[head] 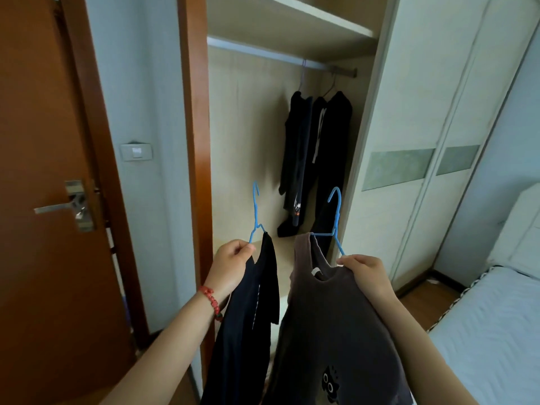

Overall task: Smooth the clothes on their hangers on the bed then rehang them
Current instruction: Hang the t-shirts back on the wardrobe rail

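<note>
I stand facing an open wardrobe. My left hand (pixel 233 258) pinches the shoulder of a blue hanger (pixel 256 211) that carries a black garment (pixel 248 323) hanging straight down. My right hand (pixel 365 273) grips the shoulder of a second blue hanger (pixel 336 214) together with the collar of a brown-grey shirt (pixel 330 331) with a small cartoon print low on it. Both hanger hooks point up, well below the wardrobe rail (pixel 263 52). The bed (pixel 491 331) lies at my right.
Dark clothes (pixel 315 159) hang at the right end of the rail, under a shelf (pixel 306 16). A brown door (pixel 43 200) with a metal handle stands at the left. White sliding wardrobe doors (pixel 423 127) fill the right, with a pillow (pixel 523 238) beyond the bed.
</note>
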The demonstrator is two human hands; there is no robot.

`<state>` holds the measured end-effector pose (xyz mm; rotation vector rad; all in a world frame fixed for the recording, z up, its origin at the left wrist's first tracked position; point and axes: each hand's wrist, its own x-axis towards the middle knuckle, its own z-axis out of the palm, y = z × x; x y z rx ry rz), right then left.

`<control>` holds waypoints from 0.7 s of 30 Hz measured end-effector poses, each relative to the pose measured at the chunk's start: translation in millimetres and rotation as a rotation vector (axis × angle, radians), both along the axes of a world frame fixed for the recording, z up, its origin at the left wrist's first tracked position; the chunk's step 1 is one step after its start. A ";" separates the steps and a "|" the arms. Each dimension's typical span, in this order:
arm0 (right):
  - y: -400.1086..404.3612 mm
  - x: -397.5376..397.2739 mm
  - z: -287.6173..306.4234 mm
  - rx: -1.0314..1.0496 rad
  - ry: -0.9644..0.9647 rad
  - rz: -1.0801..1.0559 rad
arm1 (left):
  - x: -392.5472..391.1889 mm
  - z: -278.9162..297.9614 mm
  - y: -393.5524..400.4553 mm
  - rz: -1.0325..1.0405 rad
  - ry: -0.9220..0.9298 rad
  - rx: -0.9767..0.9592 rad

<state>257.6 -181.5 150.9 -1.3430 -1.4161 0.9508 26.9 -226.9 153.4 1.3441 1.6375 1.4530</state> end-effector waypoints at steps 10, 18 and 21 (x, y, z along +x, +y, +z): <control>140.7 -46.6 29.4 0.077 -0.077 0.004 | -37.2 33.5 152.0 0.035 -0.053 0.076; 236.9 -95.4 72.7 0.189 -0.090 -0.039 | -73.0 52.2 262.7 0.024 -0.172 0.143; 268.1 -109.7 83.6 0.200 -0.074 -0.040 | -77.7 62.1 300.4 0.017 -0.217 0.165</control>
